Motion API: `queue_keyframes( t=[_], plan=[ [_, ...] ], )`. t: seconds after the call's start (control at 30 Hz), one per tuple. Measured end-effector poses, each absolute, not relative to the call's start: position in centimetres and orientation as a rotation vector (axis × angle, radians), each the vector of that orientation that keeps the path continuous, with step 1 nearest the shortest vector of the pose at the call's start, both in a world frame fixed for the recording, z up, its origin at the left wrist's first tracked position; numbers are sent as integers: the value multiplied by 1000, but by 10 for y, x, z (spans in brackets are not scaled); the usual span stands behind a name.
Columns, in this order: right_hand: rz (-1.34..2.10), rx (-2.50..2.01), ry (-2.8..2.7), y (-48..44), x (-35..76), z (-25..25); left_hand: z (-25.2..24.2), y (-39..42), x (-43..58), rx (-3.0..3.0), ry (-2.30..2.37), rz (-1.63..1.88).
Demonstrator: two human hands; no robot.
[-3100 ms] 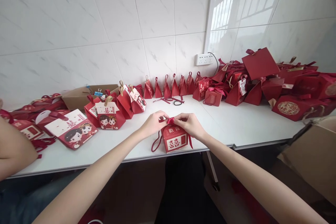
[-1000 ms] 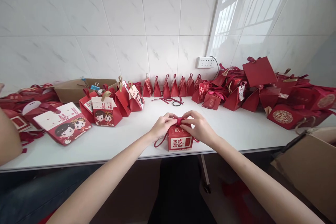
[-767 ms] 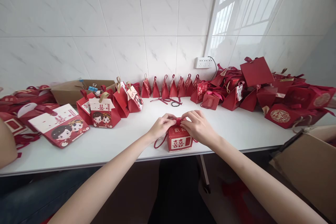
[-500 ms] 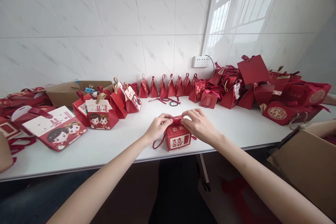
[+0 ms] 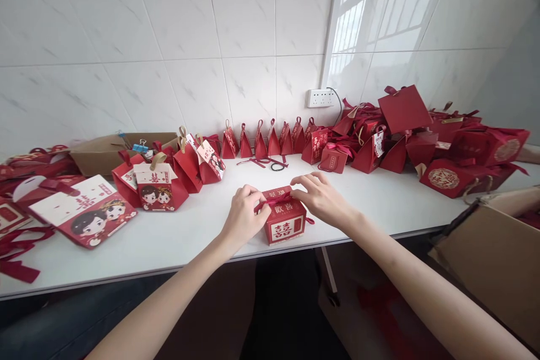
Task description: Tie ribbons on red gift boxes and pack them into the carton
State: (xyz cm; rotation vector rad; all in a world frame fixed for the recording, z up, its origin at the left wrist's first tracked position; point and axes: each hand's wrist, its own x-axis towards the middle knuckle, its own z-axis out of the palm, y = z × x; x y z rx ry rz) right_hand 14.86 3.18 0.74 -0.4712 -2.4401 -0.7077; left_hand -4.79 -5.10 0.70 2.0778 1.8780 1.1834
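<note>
A small red gift box [image 5: 285, 219] with a cream label and gold characters stands near the table's front edge. Across its top runs a dark red ribbon [image 5: 278, 199]. My left hand [image 5: 247, 208] is at the box's left side, its fingers closed on the ribbon's left end. On the other side, my right hand [image 5: 318, 191] pinches the ribbon at the top right edge, thumb and fingertips together. A bit of ribbon or cord pokes out at the box's right. Beyond the hands lies a black ring-shaped band [image 5: 277, 167].
Several slim red boxes [image 5: 273, 140] line the wall below a power strip [image 5: 321, 98]. Red boxes [image 5: 447, 177] are heaped at right, above a cardboard carton [image 5: 485, 253]. Printed boxes [image 5: 93, 211] and another carton [image 5: 90, 157] stand at left. Part of a person's arm [image 5: 530, 153] shows at far right.
My hands have moved apart from the middle of the box top to its two sides. The ribbon now stretches across the top. An arm at the left edge has gone from view.
</note>
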Motion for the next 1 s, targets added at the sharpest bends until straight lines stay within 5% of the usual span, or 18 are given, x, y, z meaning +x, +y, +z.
queue_keyframes(
  t=[0.17, 0.47, 1.0],
  plan=[
    [-567, -494, -2501, 32, 148, 10, 12, -55, -46, 2021, 1952, 1087],
    [181, -1030, -2349, 11, 145, 21, 23, -57, -41, 1843, 1903, 947],
    [317, -1004, -2339, 10, 139, 14, 2, -49, -43, 1756, 1823, 1195]
  ],
)
